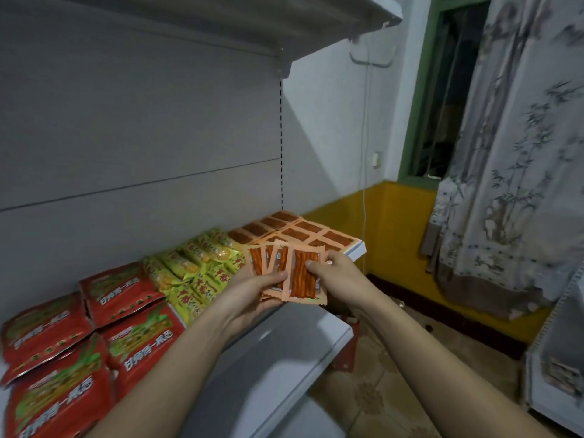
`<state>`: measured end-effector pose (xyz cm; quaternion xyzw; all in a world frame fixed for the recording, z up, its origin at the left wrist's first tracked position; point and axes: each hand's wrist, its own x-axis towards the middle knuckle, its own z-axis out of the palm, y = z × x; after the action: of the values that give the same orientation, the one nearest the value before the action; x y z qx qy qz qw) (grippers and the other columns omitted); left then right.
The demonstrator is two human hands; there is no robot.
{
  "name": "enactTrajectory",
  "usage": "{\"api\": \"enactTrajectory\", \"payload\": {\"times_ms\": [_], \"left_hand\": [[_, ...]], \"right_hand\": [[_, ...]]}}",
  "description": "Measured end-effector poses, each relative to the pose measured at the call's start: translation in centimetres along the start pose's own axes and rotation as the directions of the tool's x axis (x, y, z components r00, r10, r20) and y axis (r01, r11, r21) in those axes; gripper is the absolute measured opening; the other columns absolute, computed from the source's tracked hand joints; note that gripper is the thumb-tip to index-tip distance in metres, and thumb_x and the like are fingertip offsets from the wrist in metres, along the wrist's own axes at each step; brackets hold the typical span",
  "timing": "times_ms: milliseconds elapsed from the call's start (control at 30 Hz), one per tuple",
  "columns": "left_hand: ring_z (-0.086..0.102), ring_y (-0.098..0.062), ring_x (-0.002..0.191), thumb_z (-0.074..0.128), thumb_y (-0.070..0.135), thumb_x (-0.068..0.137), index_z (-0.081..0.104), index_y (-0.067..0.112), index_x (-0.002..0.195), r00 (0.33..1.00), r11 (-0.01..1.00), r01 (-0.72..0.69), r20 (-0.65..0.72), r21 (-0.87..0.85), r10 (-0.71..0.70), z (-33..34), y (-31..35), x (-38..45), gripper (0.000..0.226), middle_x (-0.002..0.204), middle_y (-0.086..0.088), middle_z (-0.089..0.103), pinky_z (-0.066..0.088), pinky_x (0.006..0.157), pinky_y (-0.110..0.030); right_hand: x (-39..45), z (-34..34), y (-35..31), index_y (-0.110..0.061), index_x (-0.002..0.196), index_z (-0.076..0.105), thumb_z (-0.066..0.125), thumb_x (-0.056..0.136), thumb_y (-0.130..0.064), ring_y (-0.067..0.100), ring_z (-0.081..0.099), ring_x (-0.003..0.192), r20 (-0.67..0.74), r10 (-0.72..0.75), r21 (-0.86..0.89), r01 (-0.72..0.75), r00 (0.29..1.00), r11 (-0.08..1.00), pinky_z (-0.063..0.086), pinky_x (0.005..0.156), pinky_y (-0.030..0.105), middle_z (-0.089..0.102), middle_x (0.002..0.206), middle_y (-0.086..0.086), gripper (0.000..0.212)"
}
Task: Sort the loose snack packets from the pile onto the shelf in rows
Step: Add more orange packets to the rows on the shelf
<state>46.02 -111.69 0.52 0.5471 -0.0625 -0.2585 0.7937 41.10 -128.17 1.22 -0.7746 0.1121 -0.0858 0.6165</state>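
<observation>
Grip, left hand: left hand point(252, 290) lies palm-up under a fan of orange packets point(278, 267), thumb curled over the top and pinching the stack against the fingers beneath.
Grip, right hand: right hand point(335, 275) pinches the front packet point(304, 278) at its right edge, thumb on the face, fingers hidden behind it.
Where the packets are: held in the air just in front of the shelf point(294, 349), at its right end, above the front lip and not touching it.
Long axis: front packet stands nearly upright, its long side running near-to-far and the orange sticks inside running the same way; those behind fan out leftward, tilted.
Which way it points: printed window faces up toward the camera; the crimped bottom edge is nearest the person.
Key relation: the flat brown-windowed packets point(294, 230) already laid in rows sit just beyond and to the right of the fan, at the far right corner of the shelf.
Neighbours: green-yellow packets point(196, 270) lie just left of the fan, red packets point(94, 330) further left and nearer.
Nearer hand: the right one is closer to the bare shelf front and already has one packet separated.
Judgement: the next move likely peels that packet off rightward and lays it flat; bare shelf shows just below and near the hands.
Risk: the loose fan could slip from the left thumb.
</observation>
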Motion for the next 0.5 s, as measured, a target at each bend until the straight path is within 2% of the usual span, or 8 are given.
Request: {"api": "enactTrajectory", "payload": {"times_ms": [100,233,300,367,400,467,500], "left_hand": [[0.077,-0.027,0.081,0.064,-0.009,0.088,0.061,0.005,0.125,0.999,0.999,-0.006,-0.053,-0.046,0.003,1.8,-0.6,2.8,0.04,0.102,-0.016,0.077,0.06,0.054,-0.031],[0.076,-0.03,0.088,0.064,-0.008,0.089,0.061,0.008,0.124,0.992,0.997,-0.018,-0.122,-0.073,0.009,2.3,-0.2,6.3,0.039,0.103,-0.017,0.076,0.062,0.06,-0.034],[0.076,-0.03,0.086,0.062,-0.008,0.09,0.061,0.009,0.119,0.985,0.996,-0.034,-0.17,-0.085,0.019,1.9,0.8,8.3,0.033,0.099,-0.016,0.077,0.062,0.058,-0.033],[0.077,-0.028,0.081,0.061,-0.007,0.09,0.061,0.008,0.117,0.977,0.995,-0.065,-0.207,-0.079,0.048,1.2,2.1,10.5,0.031,0.095,-0.015,0.077,0.061,0.054,-0.031],[0.077,-0.025,0.077,0.061,-0.007,0.091,0.062,0.008,0.116,0.972,0.994,-0.087,-0.224,-0.066,0.07,0.8,2.8,11.6,0.029,0.092,-0.014,0.078,0.06,0.052,-0.029],[0.076,-0.021,0.071,0.062,-0.005,0.091,0.063,0.011,0.11,0.954,0.992,-0.123,-0.279,-0.036,0.108,-0.3,3.9,13.9,0.024,0.085,-0.009,0.078,0.059,0.05,-0.027],[0.076,-0.019,0.069,0.062,-0.004,0.092,0.064,0.013,0.106,0.942,0.99,-0.139,-0.312,-0.023,0.125,-0.9,4.3,14.8,0.022,0.082,-0.007,0.078,0.058,0.049,-0.025]], "right_hand": [[3.8,-2.4,0.8,-0.021,0.112,0.061,0.054,0.101,-0.026,0.008,0.071,0.095,0.07,0.016,-0.023,-0.015,0.997,1.0,0.058,0.075,0.023,0.072,0.108,-0.003,0.013],[9.0,-3.5,1.0,-0.018,0.117,0.062,0.056,0.1,-0.027,0.012,0.07,0.101,0.162,0.029,-0.09,-0.015,0.986,0.996,0.058,0.087,0.031,0.072,0.112,-0.001,0.02],[11.9,-3.7,0.7,-0.017,0.113,0.064,0.057,0.1,-0.025,0.01,0.072,0.096,0.2,-0.006,-0.089,0.025,0.98,0.996,0.059,0.083,0.028,0.074,0.108,0.0,0.017],[15.0,-3.9,0.3,-0.016,0.108,0.065,0.057,0.1,-0.021,0.007,0.073,0.086,0.205,-0.048,-0.045,0.059,0.978,0.997,0.058,0.068,0.02,0.075,0.102,0.002,0.012],[16.5,-4.1,0.1,-0.014,0.107,0.064,0.056,0.1,-0.019,0.01,0.074,0.084,0.182,-0.056,-0.019,0.06,0.982,0.998,0.059,0.065,0.023,0.075,0.101,0.005,0.011],[19.6,-4.2,0.2,-0.01,0.109,0.063,0.057,0.1,-0.02,0.022,0.074,0.088,0.133,-0.045,-0.03,0.05,0.99,0.998,0.061,0.075,0.037,0.075,0.1,0.01,0.015],[21.1,-4.2,0.4,-0.01,0.11,0.062,0.058,0.099,-0.021,0.025,0.074,0.092,0.13,-0.043,-0.07,0.053,0.991,0.996,0.06,0.079,0.04,0.075,0.101,0.011,0.016]]}}
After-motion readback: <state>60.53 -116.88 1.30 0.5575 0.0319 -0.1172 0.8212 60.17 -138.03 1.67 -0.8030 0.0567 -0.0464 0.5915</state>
